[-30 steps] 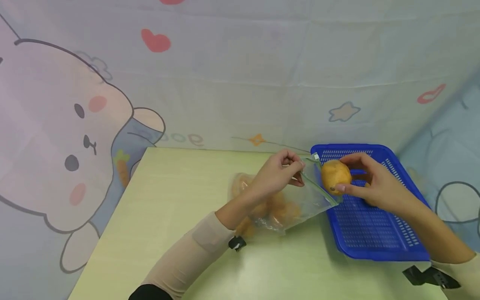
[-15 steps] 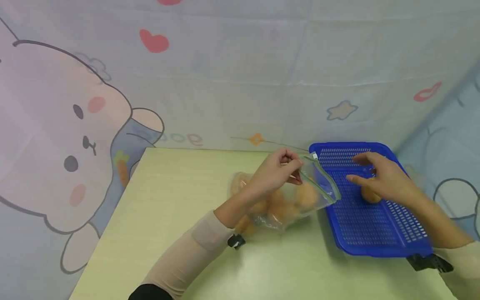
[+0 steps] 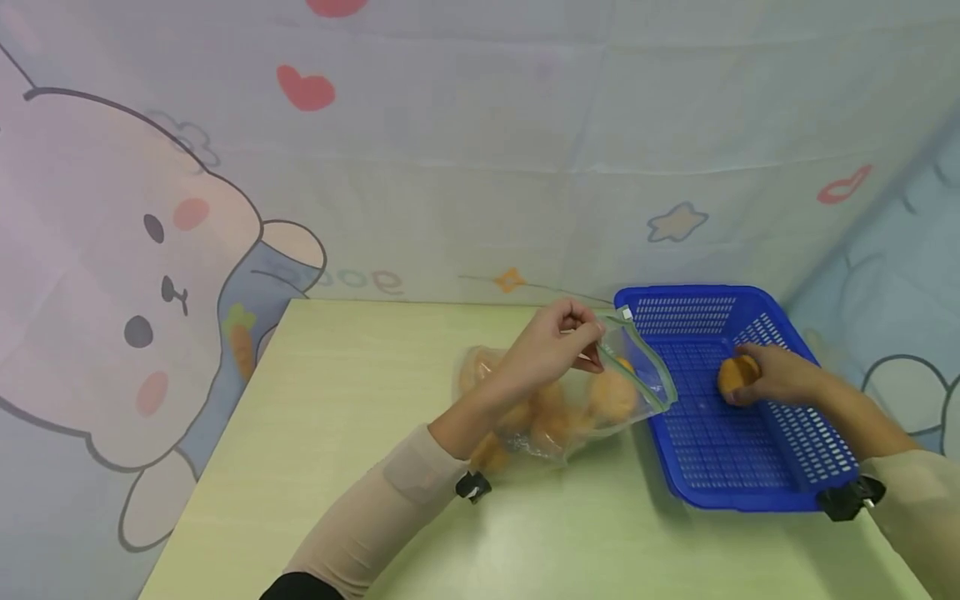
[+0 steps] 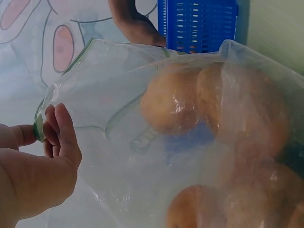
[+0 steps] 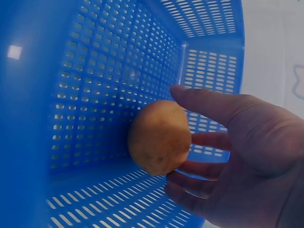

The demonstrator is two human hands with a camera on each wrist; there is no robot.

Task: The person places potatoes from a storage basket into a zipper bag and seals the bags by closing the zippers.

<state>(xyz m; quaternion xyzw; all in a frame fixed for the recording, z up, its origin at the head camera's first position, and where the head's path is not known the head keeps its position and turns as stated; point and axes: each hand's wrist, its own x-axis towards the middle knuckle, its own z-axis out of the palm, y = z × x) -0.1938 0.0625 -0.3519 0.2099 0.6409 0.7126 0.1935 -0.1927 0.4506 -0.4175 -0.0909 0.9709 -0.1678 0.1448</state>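
My left hand (image 3: 558,342) pinches the green-striped zip edge of a clear plastic zip bag (image 4: 118,128), holding its mouth spread toward the basket. Inside the bag lie several round yellow-orange fruits (image 4: 171,102), seen blurred through the plastic. My right hand (image 3: 783,375) reaches down into a blue perforated basket (image 3: 720,450). Its thumb and fingers curve round one yellow-orange fruit (image 5: 159,137) with small brown specks. In the right wrist view the fruit sits low between basket floor and side wall, and it hides some fingertips.
A pale yellow-green table (image 3: 360,358) carries the bag and, at its right, the basket. Behind hangs a printed cloth (image 3: 465,150) with a cartoon bear, hearts and a star; another stretch of cloth rises at the right.
The fruit formerly in my right hand now lies in the bag near its mouth. My right hand has moved back right and down into the basket, round another fruit. My left hand stays put.
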